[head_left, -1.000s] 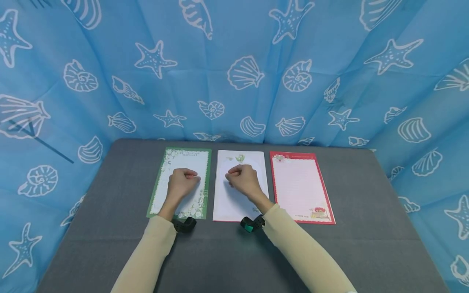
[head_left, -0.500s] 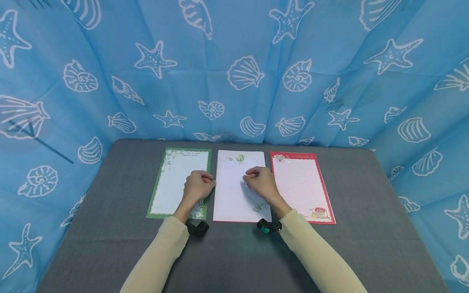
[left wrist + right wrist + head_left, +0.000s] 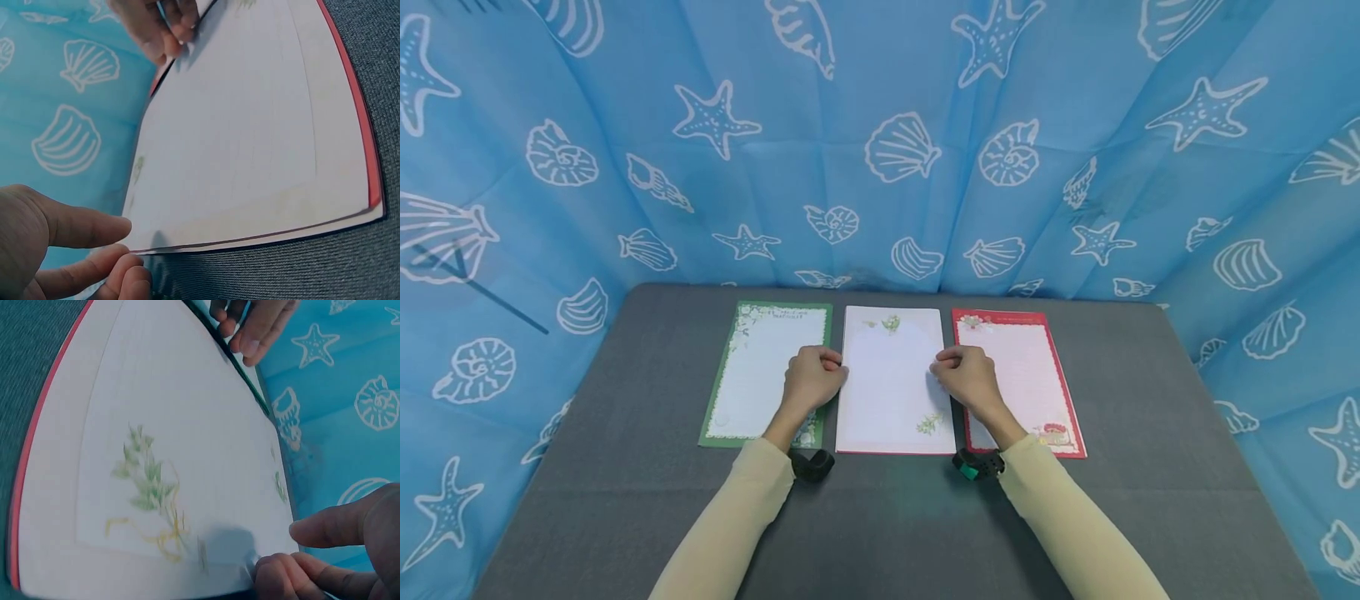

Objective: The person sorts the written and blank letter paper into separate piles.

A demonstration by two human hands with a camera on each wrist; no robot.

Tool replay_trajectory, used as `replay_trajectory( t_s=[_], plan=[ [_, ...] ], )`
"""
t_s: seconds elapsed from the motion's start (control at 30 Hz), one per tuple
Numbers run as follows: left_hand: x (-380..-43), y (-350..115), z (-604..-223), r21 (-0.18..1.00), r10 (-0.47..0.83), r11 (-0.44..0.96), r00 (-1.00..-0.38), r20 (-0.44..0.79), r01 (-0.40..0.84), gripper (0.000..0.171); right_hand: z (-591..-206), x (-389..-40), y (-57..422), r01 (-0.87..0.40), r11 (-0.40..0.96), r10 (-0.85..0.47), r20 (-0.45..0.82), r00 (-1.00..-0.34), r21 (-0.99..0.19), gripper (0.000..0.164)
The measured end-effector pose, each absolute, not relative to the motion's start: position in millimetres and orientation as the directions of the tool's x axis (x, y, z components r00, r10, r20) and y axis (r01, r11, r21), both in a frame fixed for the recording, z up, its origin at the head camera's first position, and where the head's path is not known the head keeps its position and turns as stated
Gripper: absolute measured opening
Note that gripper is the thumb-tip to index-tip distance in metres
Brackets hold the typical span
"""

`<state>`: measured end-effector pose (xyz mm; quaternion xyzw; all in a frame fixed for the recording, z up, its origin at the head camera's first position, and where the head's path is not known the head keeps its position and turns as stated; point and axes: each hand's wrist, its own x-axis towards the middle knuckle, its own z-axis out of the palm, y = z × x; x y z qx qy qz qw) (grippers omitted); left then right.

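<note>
The white sheet (image 3: pixel 891 375) is decorated with green sprigs (image 3: pixel 151 478) at 12 and 5 o'clock; from it, the 9 o'clock sheet (image 3: pixel 762 358) is bordered in green, the 3 o'clock sheet (image 3: pixel 1026 375) in red. The blue curtain (image 3: pixel 850 183) is patterned with white shells and starfish.

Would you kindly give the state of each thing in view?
Middle paper: lying flat
Left hand: fingers loosely curled, at that paper's left edge
Right hand: fingers loosely curled, at that paper's right edge
Green-bordered paper: flat, partly covered by left hand
Red-bordered paper: flat, partly covered by right hand
Blue curtain: hanging, creased
Grey cloth: spread flat
Wrist devices: worn
</note>
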<state>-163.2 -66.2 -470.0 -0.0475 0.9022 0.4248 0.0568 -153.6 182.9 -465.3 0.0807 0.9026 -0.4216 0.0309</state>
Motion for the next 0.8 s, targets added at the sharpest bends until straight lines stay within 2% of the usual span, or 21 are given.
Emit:
replay_trajectory(
  t_s=[0.47, 0.8],
  plan=[
    [-169.8, -58.9, -470.8, 0.740, -0.081, 0.650, -0.984, -0.159, -0.173, 0.020, -466.0, -154.7, 191.8, 0.250, 0.659, 0.190, -0.164, -0.968, -0.709, 0.022],
    [-170.0, -56.5, -469.0, 0.724, -0.076, 0.667, -0.983, -0.168, -0.175, 0.024, -465.4, -155.0, 191.1, 0.239, 0.663, 0.178, -0.161, -0.971, -0.709, 0.022]
  ],
)
